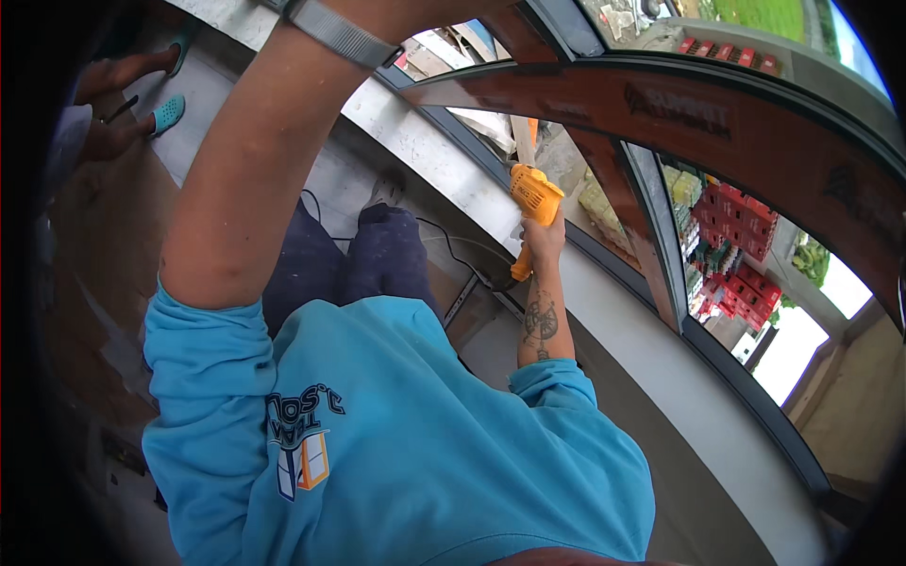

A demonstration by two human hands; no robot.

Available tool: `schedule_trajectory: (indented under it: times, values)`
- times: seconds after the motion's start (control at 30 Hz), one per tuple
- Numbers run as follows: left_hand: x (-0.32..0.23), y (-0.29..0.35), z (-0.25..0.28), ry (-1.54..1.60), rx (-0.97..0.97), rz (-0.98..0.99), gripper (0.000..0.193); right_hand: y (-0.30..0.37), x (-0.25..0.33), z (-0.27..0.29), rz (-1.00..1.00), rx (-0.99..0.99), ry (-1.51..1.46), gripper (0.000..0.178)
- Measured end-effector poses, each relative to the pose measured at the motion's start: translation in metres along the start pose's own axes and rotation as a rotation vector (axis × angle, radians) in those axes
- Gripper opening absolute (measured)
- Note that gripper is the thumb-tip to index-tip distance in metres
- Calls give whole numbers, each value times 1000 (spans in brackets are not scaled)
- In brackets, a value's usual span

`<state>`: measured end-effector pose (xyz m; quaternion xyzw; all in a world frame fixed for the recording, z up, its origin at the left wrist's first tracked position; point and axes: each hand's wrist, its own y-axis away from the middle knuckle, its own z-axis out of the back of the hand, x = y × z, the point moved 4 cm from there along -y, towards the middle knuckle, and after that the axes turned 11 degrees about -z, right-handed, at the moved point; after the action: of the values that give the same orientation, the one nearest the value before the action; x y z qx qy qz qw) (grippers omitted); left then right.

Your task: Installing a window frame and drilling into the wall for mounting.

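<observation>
My right hand (544, 243) is wrapped around the handle of a yellow power drill (535, 193). The drill's front end is close to the dark lower rail of the window frame (604, 250); I cannot tell whether it touches. My left arm reaches up across the view, a grey watch band (342, 30) on its wrist. Only part of my left hand (444, 15) shows at the upper edge, near the brown-filmed upper frame bar (538, 47), and its fingers are out of sight.
A pale ledge (434, 160) runs below the window. A black cord (451, 247) trails near my legs. At far left, another person's foot wears a teal clog (169, 114). Beyond the window stand stacked red crates (734, 222).
</observation>
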<state>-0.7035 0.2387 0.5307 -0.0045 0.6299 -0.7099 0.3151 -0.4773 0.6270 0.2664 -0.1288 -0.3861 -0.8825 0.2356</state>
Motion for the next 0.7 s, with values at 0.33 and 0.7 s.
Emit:
schedule_trajectory:
  times: [0.33, 0.7]
  values:
    - [-26, -11, -25, -662, 869, 425, 50, -41, -34, 15, 55, 155, 118, 65]
    - [-22, -4, -33, -741, 760, 424, 45, -69, -17, 18, 203, 128, 568, 77]
